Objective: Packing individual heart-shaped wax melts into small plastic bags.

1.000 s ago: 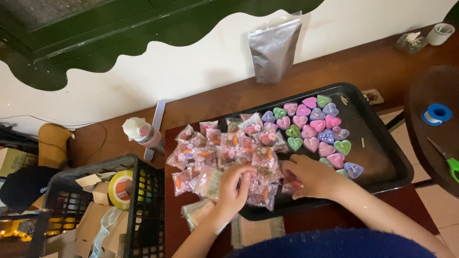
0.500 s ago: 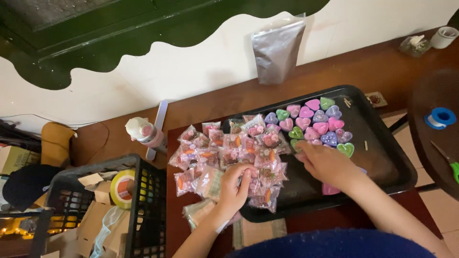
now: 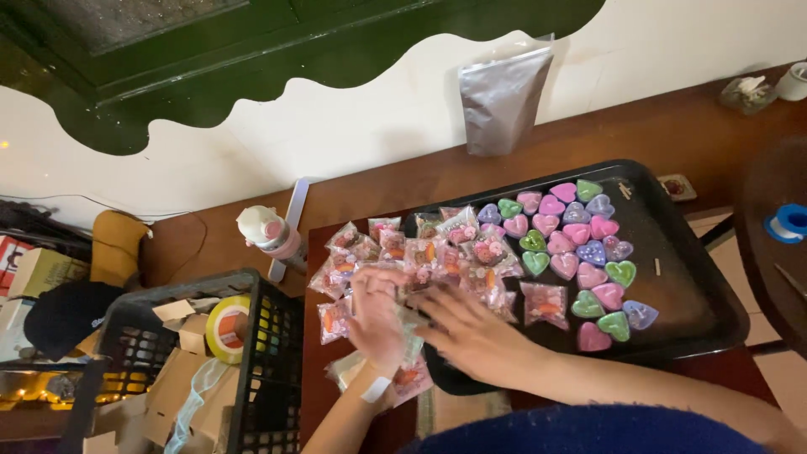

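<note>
Both hands flat on clear wrapped heart packets at the tray's left end.

Left hand (image 3: 377,313) and right hand (image 3: 469,332) spread open, fingers splayed, gripping nothing, pressed onto the pile of small clear cellophane packets (image 3: 403,256) overlapping the black rectangular metal tray (image 3: 698,277) and the brown wooden tabletop (image 3: 588,139). Unwrapped pastel heart-shaped pieces (image 3: 580,252) lying in rows further right on the tray. Black plastic crate (image 3: 261,370) just left of the tabletop.

Bare forearms, blue fuzzy top

The left hand (image 3: 377,315) wears a white wrist band at its 6 o'clock; the right hand (image 3: 472,335) is ringless; dark blue fuzzy garment below.
</note>
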